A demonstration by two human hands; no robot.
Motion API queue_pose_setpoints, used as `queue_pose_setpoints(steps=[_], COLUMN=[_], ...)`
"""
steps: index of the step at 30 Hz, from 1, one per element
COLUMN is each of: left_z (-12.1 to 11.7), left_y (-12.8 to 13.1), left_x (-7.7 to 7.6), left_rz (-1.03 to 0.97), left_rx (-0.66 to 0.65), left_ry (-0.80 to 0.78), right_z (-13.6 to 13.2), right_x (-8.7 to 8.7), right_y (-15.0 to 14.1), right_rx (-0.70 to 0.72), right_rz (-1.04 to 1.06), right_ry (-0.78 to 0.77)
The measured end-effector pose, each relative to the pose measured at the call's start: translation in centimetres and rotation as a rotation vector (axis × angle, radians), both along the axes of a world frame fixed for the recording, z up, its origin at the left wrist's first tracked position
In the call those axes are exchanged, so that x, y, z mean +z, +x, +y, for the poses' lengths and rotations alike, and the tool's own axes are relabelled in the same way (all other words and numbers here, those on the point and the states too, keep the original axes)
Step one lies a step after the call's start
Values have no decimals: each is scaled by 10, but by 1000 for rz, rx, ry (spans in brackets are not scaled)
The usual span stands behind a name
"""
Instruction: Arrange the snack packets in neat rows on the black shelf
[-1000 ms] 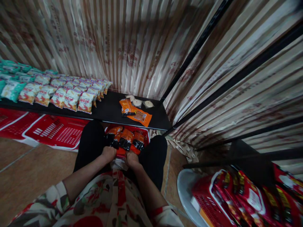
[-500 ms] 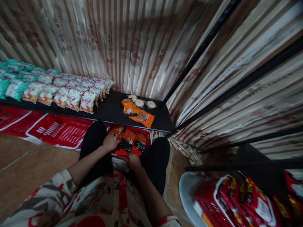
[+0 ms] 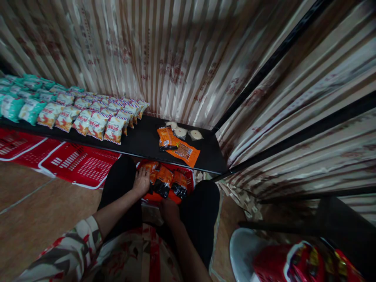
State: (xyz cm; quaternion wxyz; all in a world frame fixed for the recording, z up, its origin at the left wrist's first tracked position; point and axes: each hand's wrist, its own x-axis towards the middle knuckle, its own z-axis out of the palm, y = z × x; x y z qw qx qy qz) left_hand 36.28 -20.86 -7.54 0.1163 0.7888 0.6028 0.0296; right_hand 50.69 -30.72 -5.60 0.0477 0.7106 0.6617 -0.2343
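Between my knees is a red basket [image 3: 192, 181] holding orange-and-black snack packets [image 3: 163, 178]. My left hand [image 3: 142, 182] lies over the left packet [image 3: 152, 166], its fingers stretched out and resting flat at the basket's left side. My right hand [image 3: 169, 211] is closed at the basket's near edge, below the packets. What its fingers hold, if anything, is hidden in shadow. Above the basket, a black shelf [image 3: 141, 147] bears two orange packets [image 3: 185, 152] and several rolls of tape [image 3: 180, 133].
White snack bags [image 3: 113, 129] and green ones [image 3: 31, 109] stand in rows on the shelf's left. Red baskets [image 3: 85, 164] sit beneath it. Black metal bars [image 3: 258, 156] and a striped curtain [image 3: 182, 58] border the right and back. A grey stool [image 3: 243, 250] supports red packets at lower right.
The whole view has shifted slightly, so things sit lower and further right. My left fingers have straightened over the left packet. My right hand has moved slightly against the basket's near edge.
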Motion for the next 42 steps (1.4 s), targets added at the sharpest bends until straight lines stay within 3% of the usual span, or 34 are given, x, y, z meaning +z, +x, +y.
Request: queue_pose_setpoints(steps=[6,12,17,20,23,26,28,36,42], left_z=[-2,-5,-20,-33,-46,-60,-67,-84,-87], left_y=[-4,-13,-14,-17,-21,-22,-22,-22,-23], left_x=[7,18,17,17,22,28,32,49,51], left_rz=[59,-64,-171,-206,-225,-240,-278,-384,-347], left_rx=[-63,-66,-157,-226,-268,-323,-389,-554,-630], left_ry=[74,200,326,455,525,531,548,550,447], right_z=[-2,-2,0,4,10,15,17,18,22], right_x=[2,9,15,13,12,18,26,42,46], right_y=[1,0,-2,-2,-3,-1,1,9,13], right_rx=[21,4,-94,-275,-630,-948,-1011,-1028,-1013], right_rz=[19,30,121,375,1007,1611,1800,1881,1882], right_ry=[1,-23,4,93,123,-23,-128,-167,-171])
